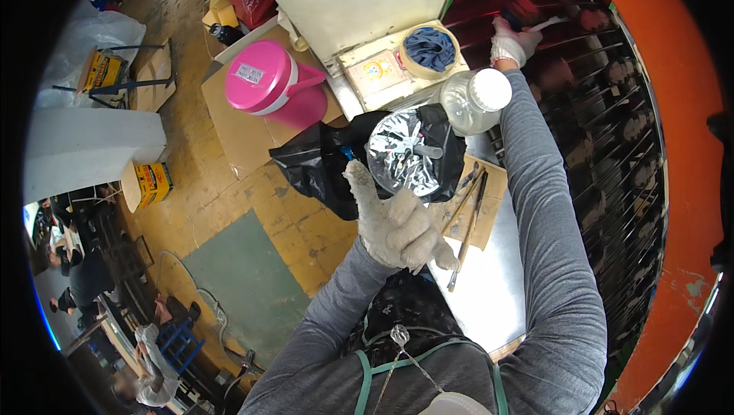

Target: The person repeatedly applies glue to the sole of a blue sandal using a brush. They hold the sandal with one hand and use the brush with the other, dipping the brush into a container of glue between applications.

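My left hand (401,224), in a pale knitted glove, is raised in front of my body with its thumb stretched out and its other fingers loosely bent. Nothing shows in it. Just beyond it stands a foil-covered round container (390,147) with a grey stick or handle poking out, set among a black plastic bag (313,166). My right hand (514,42), also gloved, reaches far right into a dark red slatted rack (562,71). Its fingers are closed around something slim and whitish (547,24), too blurred to name, beside a dark rounded piece (524,11).
A clear bottle with white cap (470,102) stands against my right forearm. Brushes (470,220) lie on cardboard over a white worktop (485,285). Farther off are a tub of blue cloth (430,50) and a pink jug (279,82). An orange frame (680,186) bounds the right; people work far left.
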A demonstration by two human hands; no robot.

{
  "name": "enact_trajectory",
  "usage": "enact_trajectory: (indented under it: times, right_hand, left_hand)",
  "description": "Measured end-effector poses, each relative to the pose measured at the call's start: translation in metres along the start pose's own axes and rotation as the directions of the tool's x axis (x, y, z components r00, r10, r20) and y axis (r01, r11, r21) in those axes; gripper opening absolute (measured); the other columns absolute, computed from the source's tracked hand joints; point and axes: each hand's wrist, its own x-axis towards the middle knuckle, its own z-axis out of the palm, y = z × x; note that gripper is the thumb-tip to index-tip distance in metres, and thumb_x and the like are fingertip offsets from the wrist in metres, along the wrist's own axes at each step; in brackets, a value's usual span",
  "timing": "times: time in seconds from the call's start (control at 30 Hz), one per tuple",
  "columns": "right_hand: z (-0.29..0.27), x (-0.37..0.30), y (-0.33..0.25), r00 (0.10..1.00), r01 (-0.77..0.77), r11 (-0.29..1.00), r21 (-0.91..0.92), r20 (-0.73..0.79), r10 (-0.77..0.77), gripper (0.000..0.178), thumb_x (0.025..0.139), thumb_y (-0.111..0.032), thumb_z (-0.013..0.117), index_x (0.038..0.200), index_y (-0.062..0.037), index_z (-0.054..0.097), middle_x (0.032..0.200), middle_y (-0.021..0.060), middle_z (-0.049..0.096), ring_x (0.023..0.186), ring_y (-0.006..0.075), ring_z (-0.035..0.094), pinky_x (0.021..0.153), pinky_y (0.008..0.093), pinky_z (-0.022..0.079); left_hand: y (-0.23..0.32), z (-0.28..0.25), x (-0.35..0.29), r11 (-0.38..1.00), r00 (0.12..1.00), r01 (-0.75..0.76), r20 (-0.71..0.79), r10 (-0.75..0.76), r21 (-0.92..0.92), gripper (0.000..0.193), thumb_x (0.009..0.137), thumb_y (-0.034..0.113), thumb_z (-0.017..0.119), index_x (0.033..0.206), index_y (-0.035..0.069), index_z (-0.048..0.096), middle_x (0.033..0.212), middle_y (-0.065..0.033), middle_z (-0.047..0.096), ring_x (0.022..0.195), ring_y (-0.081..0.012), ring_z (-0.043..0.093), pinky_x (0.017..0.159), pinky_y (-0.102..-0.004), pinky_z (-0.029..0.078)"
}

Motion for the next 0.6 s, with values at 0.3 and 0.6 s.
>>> enact_trajectory:
  times: [0.3, 0.6]
  right_hand:
    - [0.018, -0.002, 0.009, 0.991, -0.132, 0.986, 0.098, 0.037, 0.128, 0.068, 0.068, -0.013, 0.084, 0.123, 0.0022, 0.047, 0.112, 0.0177, 0.062, 0.105, 0.027, 0.062, 0.093, 0.0391, 0.05]
    - [-0.257, -0.148, -0.044, 0.909, -0.241, 0.772, 0.588, 0.416, -0.033, 0.033, 0.084, -0.019, 0.082, 0.096, -0.007, 0.054, 0.086, 0.0045, 0.063, 0.076, 0.0178, 0.065, 0.074, 0.0328, 0.058]
  left_hand:
    - [-0.024, -0.022, 0.002, 0.988, 0.979, 0.13, 0.17, -0.115, -0.079, 0.087, 0.082, 0.091, 0.034, 0.061, 0.012, 0.062, 0.055, -0.0022, 0.061, 0.048, -0.0175, 0.057, 0.065, -0.0406, 0.047]
    - [-0.048, -0.052, 0.026, 0.864, 0.783, 0.479, 0.522, -0.34, -0.156, 0.095, 0.085, 0.09, 0.033, 0.08, 0.002, 0.07, 0.07, -0.0085, 0.071, 0.061, -0.0246, 0.069, 0.068, -0.0454, 0.053]
